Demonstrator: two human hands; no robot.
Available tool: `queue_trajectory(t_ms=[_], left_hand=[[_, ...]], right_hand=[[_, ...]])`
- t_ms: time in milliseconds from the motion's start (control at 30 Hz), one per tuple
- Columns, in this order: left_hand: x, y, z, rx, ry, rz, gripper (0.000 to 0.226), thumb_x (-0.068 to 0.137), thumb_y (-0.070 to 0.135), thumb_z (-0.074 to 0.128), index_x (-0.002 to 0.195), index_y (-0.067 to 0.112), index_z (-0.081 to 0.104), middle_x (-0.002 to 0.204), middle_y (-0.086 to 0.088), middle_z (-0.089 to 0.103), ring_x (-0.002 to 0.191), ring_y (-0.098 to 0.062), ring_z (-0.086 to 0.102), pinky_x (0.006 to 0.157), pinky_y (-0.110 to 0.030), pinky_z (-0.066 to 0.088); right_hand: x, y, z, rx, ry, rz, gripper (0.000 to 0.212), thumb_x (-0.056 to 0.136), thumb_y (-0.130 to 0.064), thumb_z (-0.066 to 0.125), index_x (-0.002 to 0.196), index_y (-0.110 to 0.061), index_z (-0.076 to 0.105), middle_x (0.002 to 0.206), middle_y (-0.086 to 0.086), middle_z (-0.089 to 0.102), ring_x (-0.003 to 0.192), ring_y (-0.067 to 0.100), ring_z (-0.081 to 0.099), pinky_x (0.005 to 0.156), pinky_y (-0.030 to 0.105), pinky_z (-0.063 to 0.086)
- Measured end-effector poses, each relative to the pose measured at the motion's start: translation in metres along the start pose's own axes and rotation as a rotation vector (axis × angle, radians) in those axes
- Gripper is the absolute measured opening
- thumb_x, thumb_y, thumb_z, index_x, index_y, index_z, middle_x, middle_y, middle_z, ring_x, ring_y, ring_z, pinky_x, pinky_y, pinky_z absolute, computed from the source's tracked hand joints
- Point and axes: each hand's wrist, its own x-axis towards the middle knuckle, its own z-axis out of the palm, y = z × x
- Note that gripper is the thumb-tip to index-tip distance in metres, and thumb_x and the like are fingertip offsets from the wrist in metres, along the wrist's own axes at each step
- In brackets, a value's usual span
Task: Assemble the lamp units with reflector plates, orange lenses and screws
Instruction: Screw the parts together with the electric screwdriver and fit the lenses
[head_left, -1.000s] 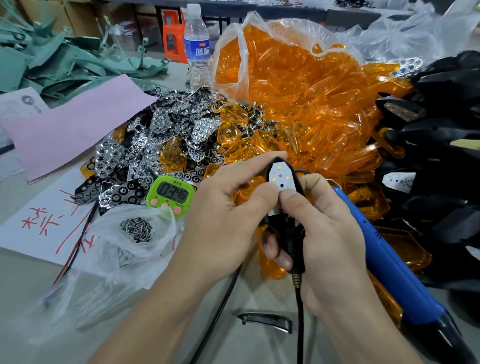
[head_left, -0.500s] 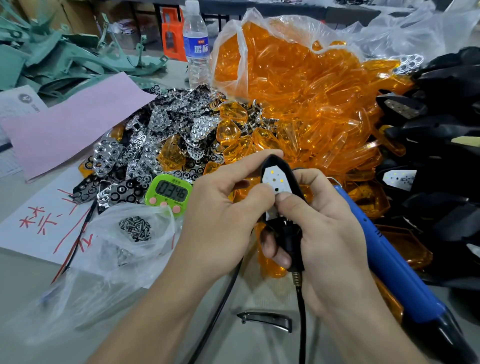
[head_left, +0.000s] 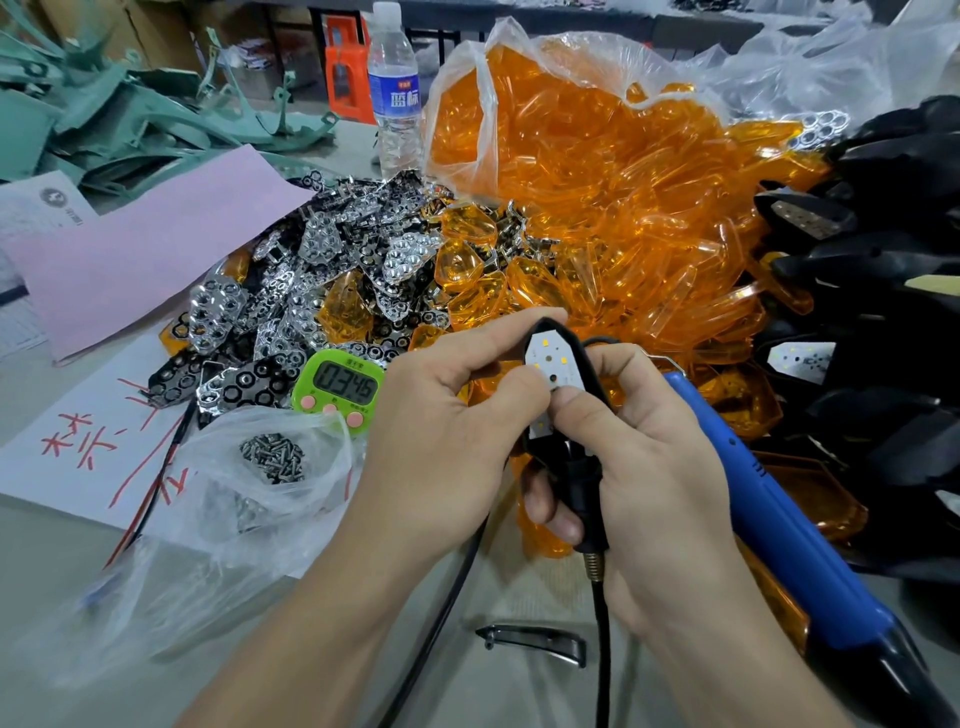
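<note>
The lamp unit (head_left: 555, 364) is a black shell with a white board of little lights inside. It is held up above the worktop (head_left: 519, 691), in the middle of the view, between both hands. The left hand (head_left: 441, 441) has its grip closed round the unit: one finger curls over the pointed top and the thumb sits on the white board. The right hand (head_left: 660, 467) also has its grip closed on the unit, with the thumb pressed on the lower part of the board and the fingers curled behind the black stem. A black cable (head_left: 601, 649) hangs down from the bottom of the unit.

A blue screwdriver (head_left: 779, 519) lies just beside the right hand. Behind the hands is a big heap of orange lenses (head_left: 623, 208), many of them spilling from a clear bag. To the left of that heap lies a pile of shiny reflector plates (head_left: 311, 291). Near the left hand is a green timer (head_left: 337, 387), and just beside it a clear bag holds the screws (head_left: 272, 457). Black lamp shells (head_left: 883, 260) are heaped on the right. A water bottle (head_left: 393, 88) stands at the back.
</note>
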Motion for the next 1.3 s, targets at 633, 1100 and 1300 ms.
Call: queue_trajectory(t_ms=[633, 1100, 1300], left_hand=[[0.0003, 0.0004, 0.0006, -0.219, -0.080, -0.062, 0.018, 0.098, 0.003, 0.063, 0.099, 0.013, 0.077, 0.078, -0.018, 0.069, 0.034, -0.031, 0.051, 0.037, -0.030, 0.047], [0.0013, -0.0054, 0.0049, -0.193, -0.094, -0.142, 0.024, 0.101, 0.008, 0.051, 0.091, -0.009, 0.064, 0.065, -0.043, 0.049, 0.032, -0.033, 0.051, 0.036, -0.027, 0.042], [-0.0010, -0.0058, 0.0055, -0.237, -0.108, -0.120, 0.027, 0.098, 0.011, 0.050, 0.090, -0.008, 0.067, 0.057, -0.029, 0.056, 0.031, -0.033, 0.051, 0.035, -0.026, 0.041]], right_hand=[[0.0008, 0.0036, -0.0024, -0.051, -0.024, -0.026, 0.010, 0.088, -0.018, 0.058, 0.096, -0.016, 0.051, 0.059, 0.005, 0.060, 0.036, 0.025, 0.049, 0.035, 0.022, 0.033], [0.0006, 0.0058, -0.0025, -0.141, 0.023, -0.018, 0.013, 0.086, -0.021, 0.060, 0.091, -0.015, 0.049, 0.060, 0.010, 0.059, 0.037, 0.029, 0.051, 0.036, 0.023, 0.036], [0.0001, 0.0035, -0.0004, -0.154, 0.023, -0.022, 0.021, 0.088, -0.018, 0.061, 0.097, -0.007, 0.046, 0.052, 0.006, 0.058, 0.032, 0.024, 0.050, 0.032, 0.023, 0.034]])
